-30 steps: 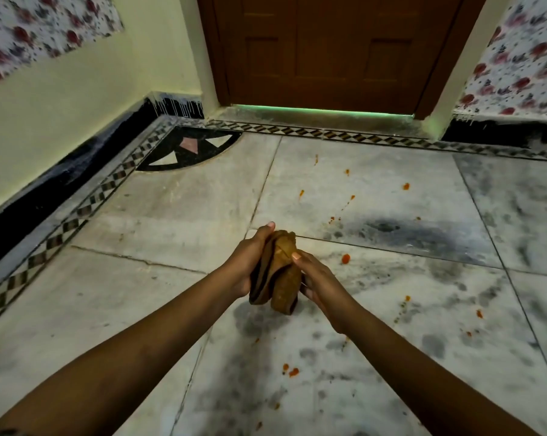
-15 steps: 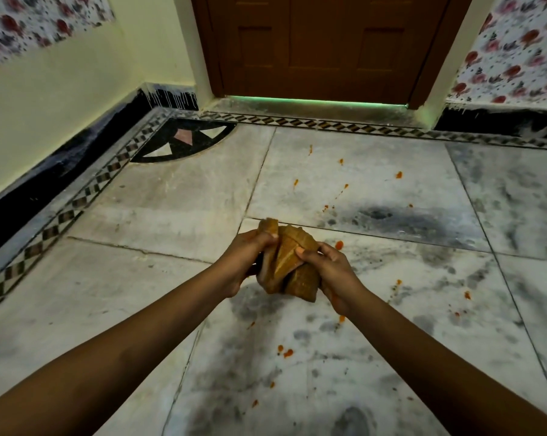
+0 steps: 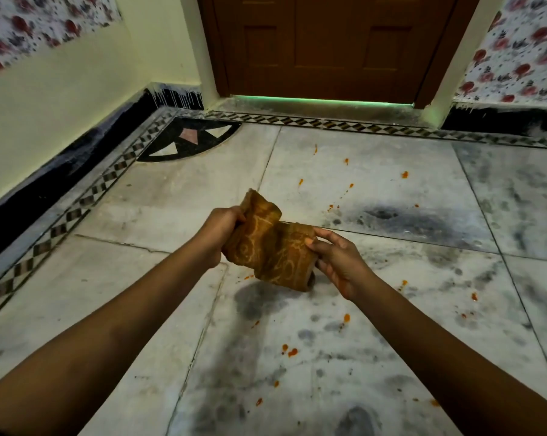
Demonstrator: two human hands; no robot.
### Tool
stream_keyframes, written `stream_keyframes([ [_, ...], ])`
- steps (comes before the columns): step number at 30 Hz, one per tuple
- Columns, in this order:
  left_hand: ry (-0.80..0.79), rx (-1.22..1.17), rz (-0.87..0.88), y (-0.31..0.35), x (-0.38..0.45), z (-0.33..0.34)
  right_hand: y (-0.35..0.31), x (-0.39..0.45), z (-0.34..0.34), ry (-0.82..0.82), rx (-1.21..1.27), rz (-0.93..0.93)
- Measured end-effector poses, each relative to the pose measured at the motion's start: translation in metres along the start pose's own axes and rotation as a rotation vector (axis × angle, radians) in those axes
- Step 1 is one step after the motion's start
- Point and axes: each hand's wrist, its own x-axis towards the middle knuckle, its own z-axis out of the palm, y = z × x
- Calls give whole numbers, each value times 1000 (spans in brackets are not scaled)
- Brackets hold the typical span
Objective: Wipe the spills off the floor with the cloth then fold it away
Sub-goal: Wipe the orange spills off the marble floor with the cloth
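Far left, a yellow wall (image 3: 61, 99) with a floral strip (image 3: 45, 29) along the top and a black skirting (image 3: 45, 180) at the base. A checkered border (image 3: 86, 196) runs along the floor edge, with a black quarter-circle inlay (image 3: 187, 140) in the corner.

Left arm reaches in from the lower left. The left hand (image 3: 218, 234) grips the left end of the cloth (image 3: 272, 247), fingers curled round the bunched fabric. The cloth is brown-orange with a lighter swirl pattern, partly folded or rolled, held in the air above the marble floor (image 3: 140, 278) between both hands. Its upper left corner sticks up past the left hand; the lower right part hangs down in a thick roll. Cannot tell if it touches the floor; a dark shadow lies just below it.

The right hand (image 3: 338, 262) pinches the right edge of the cloth, thumb on top, the other fingers underneath and partly hidden. Right arm comes in from the lower right.

Orange spills (image 3: 292, 352) dot the floor: some near the bottom centre, more scattered behind the cloth and to the right of the right hand. Floor tiles are grey-white with dark smudges.

Top centre, a brown wooden door (image 3: 329, 42) with a green glow at its bottom gap. Right of it, another floral wall panel (image 3: 517, 48) above black skirting.
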Motion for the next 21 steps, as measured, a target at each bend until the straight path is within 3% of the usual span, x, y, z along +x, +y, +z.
stream_keyframes([
  [4,75,-76,-53,14,7,-16,-1,4,-9,69,-11,10],
  [7,46,-118,-47,23,8,-25,-4,4,-13,112,-22,13],
  [11,42,65,46,28,3,-22,-4,4,-13,167,-74,14],
  [16,-35,6,170,48,-5,-13,1,5,-4,138,-158,87],
  [21,31,491,511,60,-16,10,2,3,22,-9,71,240],
])
